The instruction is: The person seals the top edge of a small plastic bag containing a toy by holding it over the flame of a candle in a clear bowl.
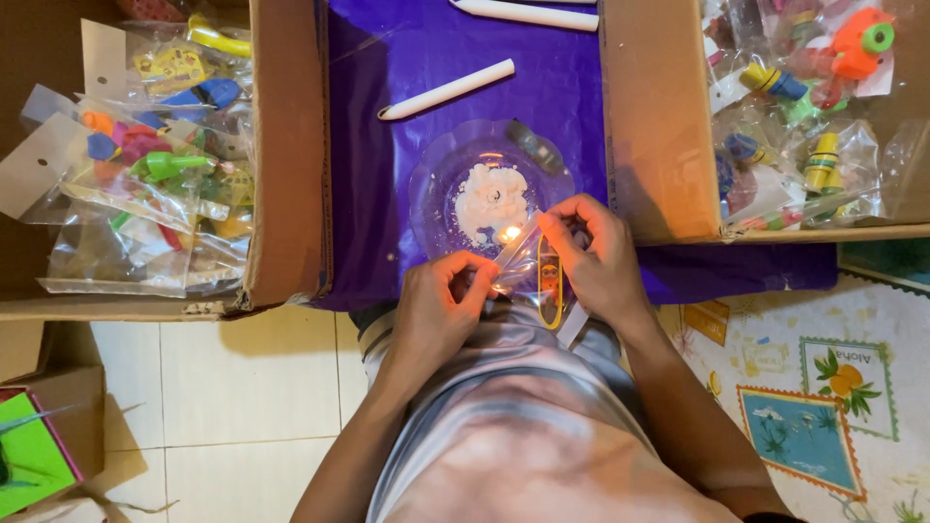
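Far left: an open brown cardboard box (pixel 281 155) heaped with clear crinkled bags of bright plastic toys (pixel 145 165), untouched. Next along, over the purple plastic sheet (pixel 387 87) spread on the desk, two long white candles (pixel 448 89) lying unlit, and nearer the body a clear round plastic dish (pixel 436 184) caked with white melted wax (pixel 492 199), a small flame (pixel 508 233) burning at its near edge. At centre, just in front of the flame, the left hand (pixel 441 300), fingers pinched shut on the left edge of a small clear plastic bag (pixel 528 261) holding a slim yellow toy (pixel 549 286). Same bag gripped on its right side by the right hand (pixel 601 257), thumb and forefinger clenched near the top corner, the open mouth of the film drawn taut between both hands and held very close to the flame. Likely very light, thin and limp; film slippery and noisy, apt to sag unless kept stretched, and quick to soften, shrink or scorch if brought too near the heat. Toy inside stiff and free to slide, so best kept down at the bottom, away from the edge. Safest hold judged to be at the two upper corners, pinched well clear of the hot strip, with even tension across. Far right: a second brown cardboard box (pixel 659 116) of bagged toys, and below it a patterned floor mat (pixel 804 387).
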